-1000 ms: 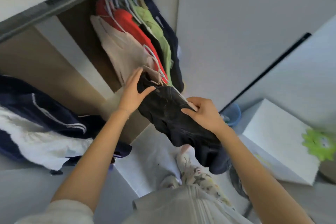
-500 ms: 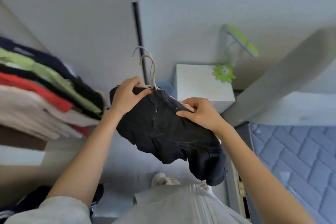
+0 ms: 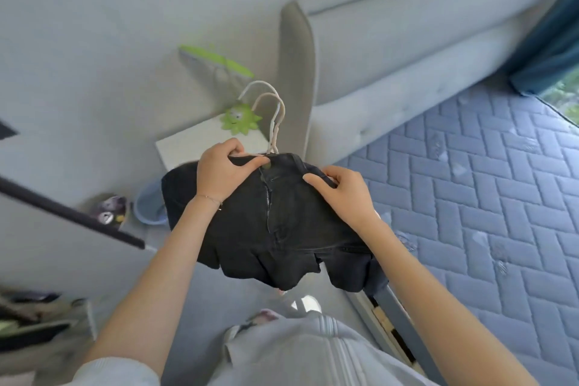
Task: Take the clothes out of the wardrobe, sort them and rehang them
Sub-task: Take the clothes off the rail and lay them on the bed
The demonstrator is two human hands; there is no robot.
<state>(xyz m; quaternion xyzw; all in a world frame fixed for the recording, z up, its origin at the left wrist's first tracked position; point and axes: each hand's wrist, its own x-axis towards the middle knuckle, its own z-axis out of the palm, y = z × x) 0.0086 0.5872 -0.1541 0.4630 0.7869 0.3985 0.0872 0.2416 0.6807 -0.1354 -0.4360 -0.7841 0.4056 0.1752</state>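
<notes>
I hold a pair of black denim shorts [image 3: 282, 229] in mid-air in front of me, waistband up, zip facing me. Two white hangers [image 3: 275, 116] stick up from the waistband with their hooks free. My left hand [image 3: 224, 174] grips the waistband on the left, thumb by the button. My right hand [image 3: 346, 194] grips the waistband on the right, fingers curled over the fabric. The shorts' legs hang down over my forearms. The wardrobe rail is out of view.
A bed with a blue quilted mattress [image 3: 485, 191] and grey headboard [image 3: 391, 41] fills the right. A white bedside cabinet [image 3: 188, 144] with a green lamp [image 3: 239, 117] stands behind the shorts. A blue bin [image 3: 148, 207] sits on the floor; clothes lie at bottom left [image 3: 31, 316].
I have turned right, away from the wardrobe toward the bed, carrying the shorts on their hangers off the rail. Both hands keep their hold on the waistband.
</notes>
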